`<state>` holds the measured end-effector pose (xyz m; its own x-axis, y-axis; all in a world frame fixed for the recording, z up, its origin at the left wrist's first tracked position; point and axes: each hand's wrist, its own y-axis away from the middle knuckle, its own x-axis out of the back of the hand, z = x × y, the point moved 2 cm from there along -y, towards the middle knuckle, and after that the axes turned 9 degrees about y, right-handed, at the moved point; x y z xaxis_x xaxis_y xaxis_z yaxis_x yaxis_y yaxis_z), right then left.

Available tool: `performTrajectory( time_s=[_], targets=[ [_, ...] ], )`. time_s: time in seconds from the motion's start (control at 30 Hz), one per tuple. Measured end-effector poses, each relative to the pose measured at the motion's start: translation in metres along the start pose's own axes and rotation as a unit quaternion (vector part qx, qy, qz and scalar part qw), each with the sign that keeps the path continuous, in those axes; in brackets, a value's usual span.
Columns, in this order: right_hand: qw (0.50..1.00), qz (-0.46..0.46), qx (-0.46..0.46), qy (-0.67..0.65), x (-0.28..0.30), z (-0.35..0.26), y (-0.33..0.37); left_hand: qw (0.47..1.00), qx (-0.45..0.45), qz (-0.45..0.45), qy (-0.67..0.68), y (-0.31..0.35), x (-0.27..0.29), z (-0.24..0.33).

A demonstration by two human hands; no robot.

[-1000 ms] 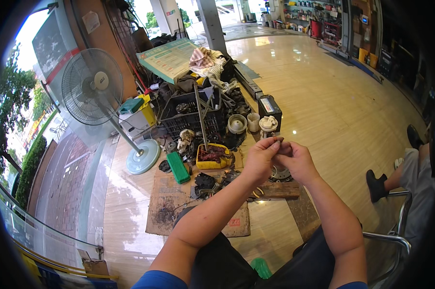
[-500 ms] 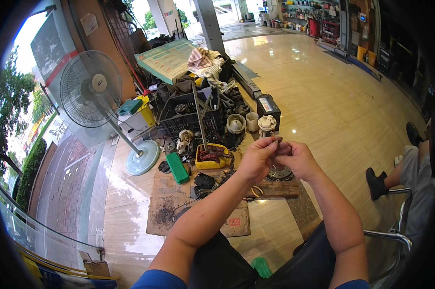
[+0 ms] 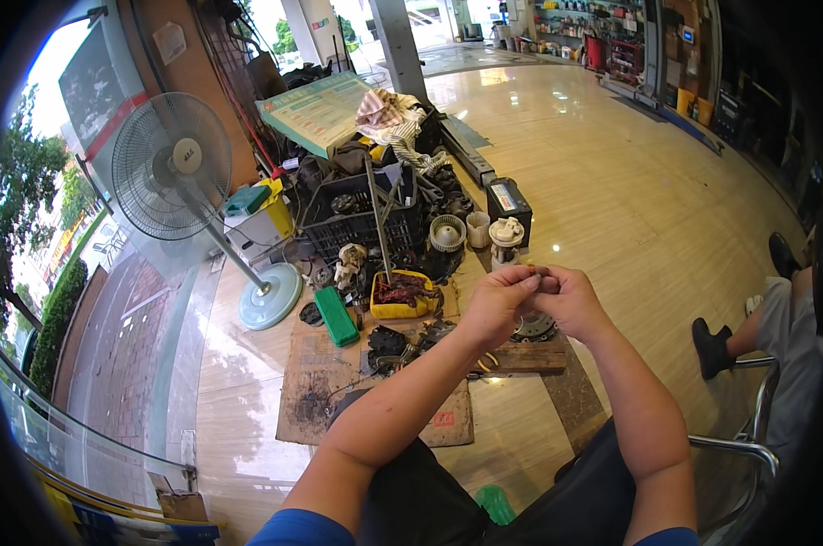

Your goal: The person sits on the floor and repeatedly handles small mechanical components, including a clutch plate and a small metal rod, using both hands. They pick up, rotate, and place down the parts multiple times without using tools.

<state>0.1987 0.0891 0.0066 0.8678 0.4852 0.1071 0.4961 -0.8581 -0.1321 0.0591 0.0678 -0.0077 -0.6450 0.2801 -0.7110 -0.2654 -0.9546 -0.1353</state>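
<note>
Drawn closer together than half a second ago, the left hand point(image 3: 497, 308) and right hand point(image 3: 573, 302) are now meeting at their fingertips. The left thumb and forefinger are pressing toward each other, and the right fingers are curling in against them; both hands are pinching a small brownish piece point(image 3: 540, 271), which is showing only in part and is too small to identify. It is sitting between the fingertips, raised above the work area.

Just past the hands, at eleven o'clock, a cylindrical part with a whitish cap point(image 3: 506, 233) is standing upright, with a black box-shaped battery point(image 3: 510, 209) rising behind it. At six o'clock, a wooden block point(image 3: 532, 358) is lying partly behind the right wrist. Yellow-handled pliers point(image 3: 490, 361) are resting at seven o'clock, and stained cardboard point(image 3: 375, 417) is spreading out at eight. At nine, a yellow tub point(image 3: 401, 310) is holding dark red, greasy-looking pieces, while a green case point(image 3: 337, 317) is lying farther out in that direction.
</note>
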Motion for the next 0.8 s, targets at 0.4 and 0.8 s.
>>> performTrajectory(
  time_s=[0.4, 0.8],
  targets=[
    [0.999, -0.026, -0.017, 0.020, -0.009, -0.008, 0.002, 0.999, -0.007, 0.018, 0.040, 0.000, 0.006, 0.008],
    [1.000, 0.000, -0.003, -0.023, -0.012, 0.006, 0.000, 0.996, -0.026, 0.023, 0.087, -0.003, 0.006, 0.007]
  ],
)
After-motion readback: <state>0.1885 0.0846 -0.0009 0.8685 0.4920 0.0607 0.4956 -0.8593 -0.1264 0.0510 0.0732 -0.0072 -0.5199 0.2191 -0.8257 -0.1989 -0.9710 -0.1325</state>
